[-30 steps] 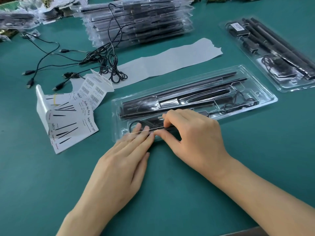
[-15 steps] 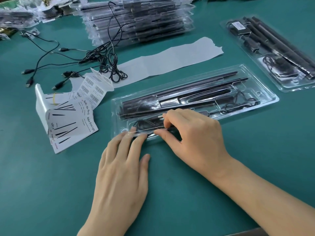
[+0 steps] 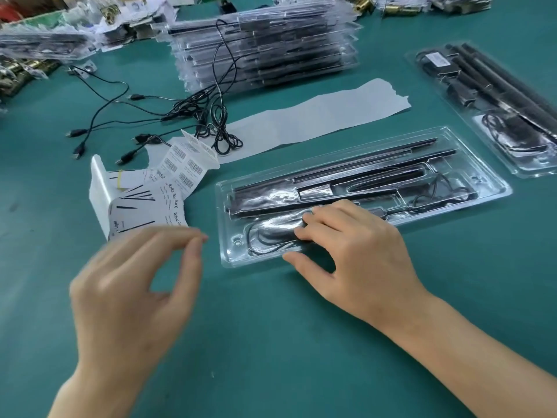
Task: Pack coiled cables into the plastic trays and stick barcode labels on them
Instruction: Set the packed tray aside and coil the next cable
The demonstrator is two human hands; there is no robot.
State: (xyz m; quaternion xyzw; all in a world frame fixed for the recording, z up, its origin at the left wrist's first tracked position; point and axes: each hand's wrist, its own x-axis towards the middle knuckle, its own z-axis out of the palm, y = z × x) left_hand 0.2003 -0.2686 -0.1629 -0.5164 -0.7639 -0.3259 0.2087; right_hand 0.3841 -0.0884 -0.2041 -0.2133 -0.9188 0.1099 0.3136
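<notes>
A clear plastic tray (image 3: 504, 188) lies at the centre of the green table, holding long black strips and a coiled black cable (image 3: 265, 236) in its near left pocket. My right hand (image 3: 355, 254) rests on that end, fingertips pressing on the coil and thumb against the tray's near edge. My left hand (image 3: 135, 285) hovers blurred to the left of the tray, fingers curled, with nothing visible in it. A sheet of barcode labels (image 3: 185, 164) lies just beyond it, overlapping printed label sheets (image 3: 135, 206).
Loose black USB cables (image 3: 211, 116) sprawl at the back left. A stack of packed trays (image 3: 265, 49) stands behind them. A white backing strip (image 3: 316, 119) lies beyond the tray. Another packed tray (image 3: 488, 110) sits at the right edge.
My left hand has lifted off the tray's near left corner and drawn back to the left. My right hand stays on the tray. The view has tilted up slightly.
</notes>
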